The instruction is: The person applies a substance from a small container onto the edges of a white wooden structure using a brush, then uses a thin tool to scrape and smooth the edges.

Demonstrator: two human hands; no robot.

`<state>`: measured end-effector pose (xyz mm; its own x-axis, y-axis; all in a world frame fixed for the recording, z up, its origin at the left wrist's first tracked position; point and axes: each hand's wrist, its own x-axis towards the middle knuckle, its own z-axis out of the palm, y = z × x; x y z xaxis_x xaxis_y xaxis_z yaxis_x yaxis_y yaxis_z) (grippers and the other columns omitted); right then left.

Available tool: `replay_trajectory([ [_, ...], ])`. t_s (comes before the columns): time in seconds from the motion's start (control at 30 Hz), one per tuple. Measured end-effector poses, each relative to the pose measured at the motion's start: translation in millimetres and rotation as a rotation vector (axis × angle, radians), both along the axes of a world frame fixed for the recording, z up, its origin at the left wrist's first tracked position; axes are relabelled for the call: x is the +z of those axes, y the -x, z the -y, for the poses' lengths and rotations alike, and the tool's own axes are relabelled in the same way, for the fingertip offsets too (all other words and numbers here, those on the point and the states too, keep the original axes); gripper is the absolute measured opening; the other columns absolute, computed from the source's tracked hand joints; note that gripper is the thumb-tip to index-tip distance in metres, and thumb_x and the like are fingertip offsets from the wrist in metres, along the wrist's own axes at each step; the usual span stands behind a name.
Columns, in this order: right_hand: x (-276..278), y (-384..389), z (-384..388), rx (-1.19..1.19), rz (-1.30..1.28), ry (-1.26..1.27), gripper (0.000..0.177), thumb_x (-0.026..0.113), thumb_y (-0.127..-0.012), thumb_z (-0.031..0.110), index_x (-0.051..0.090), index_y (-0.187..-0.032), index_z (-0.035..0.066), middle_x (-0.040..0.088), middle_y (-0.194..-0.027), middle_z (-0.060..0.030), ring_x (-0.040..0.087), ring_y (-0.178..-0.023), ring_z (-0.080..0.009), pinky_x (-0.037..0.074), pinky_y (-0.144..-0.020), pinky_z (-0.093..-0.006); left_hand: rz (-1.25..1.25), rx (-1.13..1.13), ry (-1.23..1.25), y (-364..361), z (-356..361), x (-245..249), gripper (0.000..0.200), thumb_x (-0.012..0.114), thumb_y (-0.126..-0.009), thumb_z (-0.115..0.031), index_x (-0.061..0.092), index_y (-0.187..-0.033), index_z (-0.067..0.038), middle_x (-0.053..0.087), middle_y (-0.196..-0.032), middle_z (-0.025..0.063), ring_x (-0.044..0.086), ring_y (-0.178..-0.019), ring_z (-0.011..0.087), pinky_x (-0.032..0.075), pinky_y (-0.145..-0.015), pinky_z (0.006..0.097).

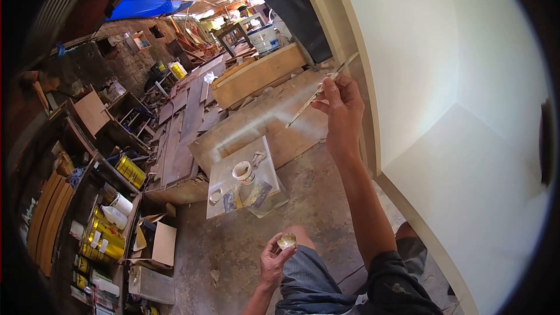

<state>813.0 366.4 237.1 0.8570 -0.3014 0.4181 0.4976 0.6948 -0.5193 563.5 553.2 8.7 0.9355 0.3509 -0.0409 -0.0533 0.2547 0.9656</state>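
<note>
My right hand point(343, 108) is raised and closed around a thin, paint-smeared brush point(302, 111). The brush's upper end overlaps the cream edge point(368, 90) of a large white cabinet point(420, 52) in this view, while its other end points down to the left. Low in front of my knee, my left hand point(272, 263) grips a small round cup point(287, 241) by its sides. Pale, yellowish stuff shows inside the cup.
A small stand point(224, 169) bears a white tub point(243, 171), a lid and printed sheets. Shelves at left hold yellow cans point(104, 239) and bottles. An open cardboard box point(163, 244) sits on the floor. Behind lie wooden boards point(178, 134) and a long wooden box point(262, 76).
</note>
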Motion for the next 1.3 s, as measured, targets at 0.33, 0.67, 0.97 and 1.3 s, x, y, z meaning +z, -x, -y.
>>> replay_trajectory([
  [0.33,3.0,-3.4,3.0,-0.027,0.012,0.02,0.016,0.062,-0.102,0.018,0.059,-0.106,0.003,0.061,-0.093,-0.0033,0.059,-0.079,-0.0087,0.056,-0.068,-0.0257,0.003,0.002,0.013,-1.1,-1.1,-4.2,0.051,0.068,-0.093,0.001,0.046,-0.139,0.001,0.063,-0.124,0.0148,0.069,-0.103,0.0234,0.059,-0.092,0.036],
  [0.67,-14.9,0.2,-2.0,-0.033,-0.003,0.028,0.015,0.061,-0.102,0.018,0.06,-0.106,0.003,0.062,-0.094,-0.0035,0.06,-0.078,-0.0084,0.057,-0.068,-0.0255,0.006,0.009,0.021,-1.0,-1.3,-5.9,0.05,0.07,-0.092,0.001,0.049,-0.137,0.0,0.065,-0.121,0.0141,0.069,-0.102,0.0231,0.06,-0.092,0.036],
  [0.97,-12.3,-2.9,2.5,-0.044,-0.002,0.025,0.016,0.062,-0.102,0.019,0.06,-0.106,0.004,0.062,-0.093,-0.0029,0.06,-0.079,-0.0089,0.056,-0.069,-0.0266,0.007,0.014,0.02,-0.9,0.2,-4.3,0.051,0.07,-0.092,0.0,0.048,-0.138,0.001,0.065,-0.122,0.0142,0.069,-0.103,0.0234,0.059,-0.092,0.0363],
  [1.3,-90.1,39.4,14.3,0.052,-0.078,0.348,0.016,0.058,-0.103,0.015,0.062,-0.112,0.003,0.062,-0.092,-0.0022,0.06,-0.078,-0.0087,0.055,-0.071,-0.0268,0.095,-0.018,0.002,-20.0,2.7,9.2,0.053,0.069,-0.092,0.001,0.046,-0.14,0.002,0.062,-0.128,0.0151,0.066,-0.11,0.024,0.058,-0.095,0.0367],
])
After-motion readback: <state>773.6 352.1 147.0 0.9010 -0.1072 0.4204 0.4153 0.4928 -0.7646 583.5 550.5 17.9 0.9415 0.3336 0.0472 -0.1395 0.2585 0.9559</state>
